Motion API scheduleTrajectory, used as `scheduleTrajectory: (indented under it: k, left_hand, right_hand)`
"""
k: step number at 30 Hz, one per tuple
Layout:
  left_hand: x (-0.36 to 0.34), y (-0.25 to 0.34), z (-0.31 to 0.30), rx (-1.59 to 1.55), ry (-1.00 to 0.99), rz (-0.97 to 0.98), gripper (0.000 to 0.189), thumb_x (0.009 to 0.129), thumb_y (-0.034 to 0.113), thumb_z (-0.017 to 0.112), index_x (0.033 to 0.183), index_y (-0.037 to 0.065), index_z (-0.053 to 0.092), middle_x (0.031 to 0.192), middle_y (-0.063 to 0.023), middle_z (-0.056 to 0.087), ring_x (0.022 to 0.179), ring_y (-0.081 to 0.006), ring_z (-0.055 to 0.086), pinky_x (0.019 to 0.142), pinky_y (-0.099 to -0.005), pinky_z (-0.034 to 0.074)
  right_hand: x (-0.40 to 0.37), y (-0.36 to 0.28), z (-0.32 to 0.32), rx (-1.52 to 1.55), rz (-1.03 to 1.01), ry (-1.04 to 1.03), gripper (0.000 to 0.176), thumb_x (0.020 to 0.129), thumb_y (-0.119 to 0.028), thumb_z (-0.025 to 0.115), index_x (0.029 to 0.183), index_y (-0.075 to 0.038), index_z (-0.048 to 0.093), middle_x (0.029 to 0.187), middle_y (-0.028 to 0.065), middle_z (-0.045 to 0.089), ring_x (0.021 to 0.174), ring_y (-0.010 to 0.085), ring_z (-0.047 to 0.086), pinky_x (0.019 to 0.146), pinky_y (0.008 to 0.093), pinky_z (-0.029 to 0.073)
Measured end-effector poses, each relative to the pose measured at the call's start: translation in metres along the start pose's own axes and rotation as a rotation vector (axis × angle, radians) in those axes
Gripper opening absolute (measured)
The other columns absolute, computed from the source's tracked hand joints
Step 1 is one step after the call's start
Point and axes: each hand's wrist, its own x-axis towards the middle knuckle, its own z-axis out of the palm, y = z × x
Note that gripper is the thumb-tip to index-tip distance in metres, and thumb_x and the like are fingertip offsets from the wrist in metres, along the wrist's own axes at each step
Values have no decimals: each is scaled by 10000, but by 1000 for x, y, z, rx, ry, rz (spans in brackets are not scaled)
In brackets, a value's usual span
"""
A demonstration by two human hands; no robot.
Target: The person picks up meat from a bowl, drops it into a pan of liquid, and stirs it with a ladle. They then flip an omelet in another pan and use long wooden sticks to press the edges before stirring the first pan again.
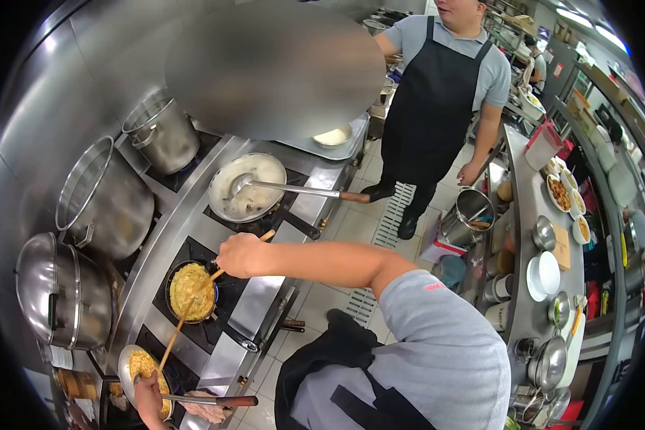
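Note:
My right hand [244, 256] is closed around a long wooden stick [266, 236] that slants down into a small black frying pan [215, 313]. In the pan lies a yellow egg omelette [191, 287], with a lit burner under it. A second wooden stick [170, 347] runs from the omelette to my left hand [149, 398], whose fingers close around its end. That hand is over a metal bowl [126, 365] of orange-yellow egg mixture. A ladle with a brown-tipped handle [215, 400] lies across the bowl beside the left hand.
A larger pan [222, 172] of whitish liquid holds a ladle [294, 189]. Tall steel pots [107, 201] line the wall. A co-worker in a black apron [430, 107] stands past the stove. Behind me, a counter [519, 236] carries bowls and plates.

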Motion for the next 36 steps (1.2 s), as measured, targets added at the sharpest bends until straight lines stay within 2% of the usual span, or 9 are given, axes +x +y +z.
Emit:
scheduleTrajectory:
  k: [1, 2, 5, 11, 15, 17, 18, 26, 36]
  left_hand:
    - [-1, 1, 0, -2, -64, -26, 329, 734, -16, 560, 1037, 66, 658, 695, -232, 556, 705, -398, 537, 663, -456, 411]
    - [0, -4, 2, 121, -8, 189, 184, 795, 7, 536, 933, -37, 648, 599, -203, 528, 555, -305, 541, 511, -378, 384]
    - [-9, -6, 0, 6, 32, 41, 297, 731, -19, 557, 1002, 43, 663, 667, -236, 548, 672, -407, 535, 620, -448, 416]
    - [2, 30, -15, 56, 28, 120, 332, 762, -1, 546, 1077, 52, 637, 744, -222, 572, 754, -393, 542, 681, -454, 410]
    - [15, 6, 21, 205, -6, 263, 372, 784, 25, 524, 1137, 98, 616, 738, -233, 569, 724, -392, 549, 661, -456, 430]
    - [8, 11, 21, 278, -83, 179, 367, 813, 75, 504, 1161, 129, 605, 697, -232, 566, 656, -402, 550, 628, -463, 443]
    - [0, 11, 21, 202, -9, 183, 370, 826, 109, 489, 1178, 150, 596, 666, -232, 561, 614, -411, 552, 608, -478, 447]
    - [7, 40, 4, 61, 60, -67, 344, 812, 54, 521, 1124, 148, 632, 869, -203, 622, 823, -374, 596, 758, -437, 459]
    - [-1, 24, 30, 107, 137, -133, 357, 815, 57, 530, 1141, 168, 624, 884, -180, 621, 826, -358, 598, 734, -443, 474]
  right_hand:
    - [2, 1, 7, -14, 2, -46, 171, 749, -114, 593, 881, -68, 691, 924, 130, 666, 883, 310, 648, 728, 389, 532]
    - [-1, 3, 7, -12, 1, -47, 171, 749, -114, 593, 881, -68, 691, 924, 130, 666, 883, 310, 648, 728, 389, 532]
    - [-12, 13, 0, 2, 52, -40, 175, 756, -123, 589, 885, -65, 692, 921, 127, 669, 887, 316, 646, 728, 392, 531]
    - [1, 12, 1, 27, 78, 96, 185, 766, -127, 598, 916, -92, 700, 984, 102, 664, 940, 296, 636, 730, 386, 532]
    - [10, 22, 27, -27, 74, 122, 203, 776, -165, 566, 885, -64, 704, 923, 122, 677, 889, 305, 651, 719, 398, 533]
    - [5, 28, 23, -27, 13, 199, 203, 776, -176, 536, 834, -76, 703, 870, 116, 680, 865, 282, 657, 694, 400, 538]
    - [5, 28, 24, -37, 77, 92, 198, 780, -169, 532, 827, -75, 701, 873, 125, 676, 862, 279, 656, 708, 401, 537]
    - [27, 10, 26, -12, 75, 168, 275, 837, -111, 476, 1045, -148, 652, 969, 148, 641, 907, 328, 633, 767, 414, 522]
    - [22, 4, 39, -11, 141, 70, 298, 847, -105, 455, 1082, -152, 632, 949, 153, 639, 903, 329, 633, 768, 415, 524]
